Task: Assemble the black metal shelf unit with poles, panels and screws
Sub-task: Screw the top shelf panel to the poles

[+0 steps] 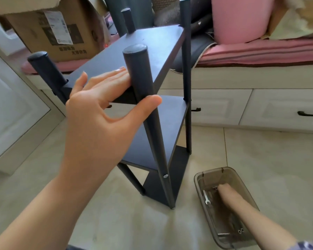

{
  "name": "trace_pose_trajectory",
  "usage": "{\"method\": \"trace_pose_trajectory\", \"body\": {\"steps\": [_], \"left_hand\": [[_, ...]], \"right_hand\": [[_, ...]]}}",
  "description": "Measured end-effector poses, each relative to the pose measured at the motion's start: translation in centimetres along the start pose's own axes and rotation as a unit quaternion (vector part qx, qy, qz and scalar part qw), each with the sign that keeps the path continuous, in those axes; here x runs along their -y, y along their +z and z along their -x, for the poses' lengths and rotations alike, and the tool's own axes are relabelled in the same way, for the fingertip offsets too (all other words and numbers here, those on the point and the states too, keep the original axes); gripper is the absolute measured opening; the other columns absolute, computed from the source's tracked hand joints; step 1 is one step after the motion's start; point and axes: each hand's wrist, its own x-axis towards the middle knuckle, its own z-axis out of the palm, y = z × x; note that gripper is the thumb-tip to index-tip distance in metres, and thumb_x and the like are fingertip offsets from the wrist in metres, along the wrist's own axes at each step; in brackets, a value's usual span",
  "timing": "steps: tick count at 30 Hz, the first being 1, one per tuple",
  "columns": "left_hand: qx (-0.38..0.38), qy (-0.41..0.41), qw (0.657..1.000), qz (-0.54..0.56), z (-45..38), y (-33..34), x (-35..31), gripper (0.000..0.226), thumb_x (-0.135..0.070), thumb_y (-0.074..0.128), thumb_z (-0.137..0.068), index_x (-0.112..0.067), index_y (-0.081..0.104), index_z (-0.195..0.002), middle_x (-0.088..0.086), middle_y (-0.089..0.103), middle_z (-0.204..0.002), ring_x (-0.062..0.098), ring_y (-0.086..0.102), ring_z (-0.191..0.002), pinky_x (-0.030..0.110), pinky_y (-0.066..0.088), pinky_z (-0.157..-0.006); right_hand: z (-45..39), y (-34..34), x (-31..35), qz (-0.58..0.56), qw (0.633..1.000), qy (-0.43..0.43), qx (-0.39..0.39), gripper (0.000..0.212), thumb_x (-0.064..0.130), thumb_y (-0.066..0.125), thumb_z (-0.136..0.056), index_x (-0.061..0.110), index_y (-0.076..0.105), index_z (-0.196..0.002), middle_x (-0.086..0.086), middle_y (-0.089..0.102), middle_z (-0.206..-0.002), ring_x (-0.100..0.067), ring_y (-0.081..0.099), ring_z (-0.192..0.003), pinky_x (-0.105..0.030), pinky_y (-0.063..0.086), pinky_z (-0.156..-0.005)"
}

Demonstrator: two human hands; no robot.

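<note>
Shelf unit (152, 112): my left hand (105, 112) is bracing it, fingers apart; my right hand (226, 191), grip unclear, is fetching a screw from the tray (199, 179).

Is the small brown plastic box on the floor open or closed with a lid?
Open. The plastic box has no lid on it: the right hand reaches straight inside, and a small wrench and screws lie visible on its bottom.

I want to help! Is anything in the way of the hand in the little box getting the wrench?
Nothing visible. The right hand is already inside the open plastic box, and the wrench lies bare just beside it, by the box's left wall.
</note>
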Motion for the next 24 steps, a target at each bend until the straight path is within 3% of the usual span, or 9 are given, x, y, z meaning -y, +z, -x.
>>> {"method": "trace_pose_trajectory", "body": {"steps": [6,15,19,24], "left_hand": [[-0.003,0.005,1.000,-0.012,0.1,-0.1,-0.3,0.044,-0.049,0.066,-0.086,-0.034,0.062,-0.126,-0.027,0.060,-0.123,-0.007,0.052,-0.126,0.035,0.021,-0.124],[0.002,0.011,1.000,-0.024,0.2,-0.2,-0.6,0.040,-0.052,0.065,-0.086,-0.041,0.057,-0.124,-0.029,0.060,-0.120,-0.005,0.053,-0.124,0.025,0.020,-0.123],[-0.002,0.007,1.000,0.004,0.2,0.0,0.0,0.038,-0.045,0.070,-0.086,-0.036,0.063,-0.122,-0.025,0.064,-0.119,0.000,0.057,-0.123,0.040,0.023,-0.123],[0.000,0.000,1.000,0.019,0.0,0.0,0.1,0.037,-0.044,0.073,-0.083,-0.036,0.068,-0.119,-0.025,0.067,-0.116,0.002,0.059,-0.122,0.049,0.024,-0.121]], "right_hand": [[-0.9,1.1,0.1,0.066,0.997,-0.001,-0.030,0.042,-0.005,0.037,-0.097,0.004,0.052,-0.135,-0.016,0.055,-0.132,-0.030,0.058,-0.122,-0.035,0.048,-0.099],[-0.6,1.6,0.4,0.058,0.996,0.005,-0.065,0.039,-0.003,0.035,-0.099,0.006,0.053,-0.133,-0.013,0.060,-0.129,-0.027,0.062,-0.118,-0.033,0.050,-0.094],[0.0,1.3,0.5,0.044,0.997,0.008,-0.059,0.032,0.003,0.037,-0.100,0.008,0.056,-0.126,-0.012,0.059,-0.127,-0.026,0.061,-0.116,-0.031,0.048,-0.090],[0.8,0.6,0.5,0.146,0.986,-0.062,-0.059,0.025,0.010,0.037,-0.099,0.004,0.056,-0.114,-0.016,0.057,-0.117,-0.031,0.057,-0.108,-0.034,0.045,-0.087]]}}
